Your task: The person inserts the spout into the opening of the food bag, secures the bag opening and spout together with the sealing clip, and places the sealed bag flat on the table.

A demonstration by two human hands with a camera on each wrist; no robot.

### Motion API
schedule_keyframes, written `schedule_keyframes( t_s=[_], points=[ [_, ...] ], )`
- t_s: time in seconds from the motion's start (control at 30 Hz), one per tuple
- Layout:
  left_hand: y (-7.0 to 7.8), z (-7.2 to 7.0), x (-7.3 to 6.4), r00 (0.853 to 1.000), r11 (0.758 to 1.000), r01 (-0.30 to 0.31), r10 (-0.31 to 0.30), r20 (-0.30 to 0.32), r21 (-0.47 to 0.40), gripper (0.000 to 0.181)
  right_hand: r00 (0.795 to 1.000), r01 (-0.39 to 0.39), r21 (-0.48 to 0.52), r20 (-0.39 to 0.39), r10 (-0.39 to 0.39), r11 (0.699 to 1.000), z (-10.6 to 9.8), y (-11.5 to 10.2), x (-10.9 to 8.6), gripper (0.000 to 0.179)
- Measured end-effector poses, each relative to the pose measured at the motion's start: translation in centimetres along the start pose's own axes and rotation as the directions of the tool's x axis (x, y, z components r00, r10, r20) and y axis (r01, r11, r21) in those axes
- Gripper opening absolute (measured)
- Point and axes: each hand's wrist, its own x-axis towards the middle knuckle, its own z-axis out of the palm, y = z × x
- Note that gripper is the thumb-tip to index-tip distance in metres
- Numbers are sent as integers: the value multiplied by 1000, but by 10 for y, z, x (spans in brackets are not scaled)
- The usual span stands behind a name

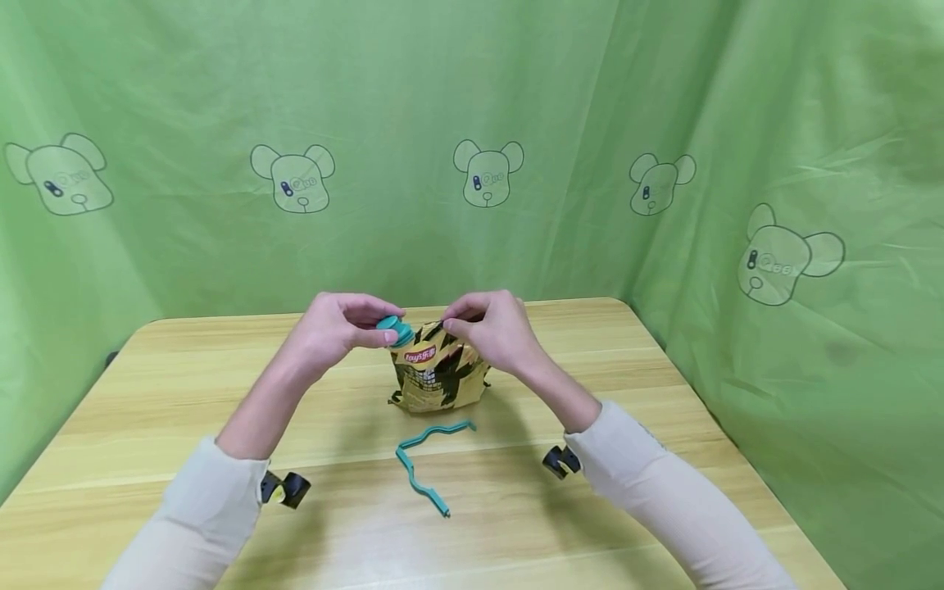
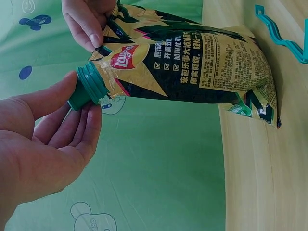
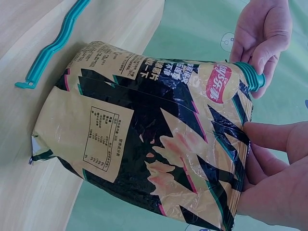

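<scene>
A gold and black Lay's chip bag (image 1: 431, 385) stands upright on the table. At its upper left corner sits a teal ribbed spout with a round cap (image 2: 86, 87). My left hand (image 1: 332, 332) pinches this spout between thumb and fingers. With thumb and fingertips, my right hand (image 1: 496, 329) pinches the folded top edge of the bag. On the table in front of the bag, a teal bag clip (image 1: 408, 465) lies unfolded in a bent shape, touched by neither hand. The bag's top edge is partly hidden behind the right hand in the head view.
The wooden table (image 1: 133, 459) ends near green curtains (image 1: 383, 98) printed with mouse heads, which close in the back and sides. A black mount (image 1: 286, 489) hangs by the left cuff, and another mount (image 1: 560, 461) by the right cuff.
</scene>
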Motion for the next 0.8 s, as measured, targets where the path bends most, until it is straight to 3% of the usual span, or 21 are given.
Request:
schedule_keyframes(
  t_s=[0.37,0.8],
  points=[
    [-3,1,1,1000,1000,18,-18,4,-1,36,1000,-5,-1,4,5,1000,0,1,0,5],
    [-5,5,1,999,999,2,0,-51,37,33,1000,8,6,17,-8,1000,1,-3,-3,7]
  ],
)
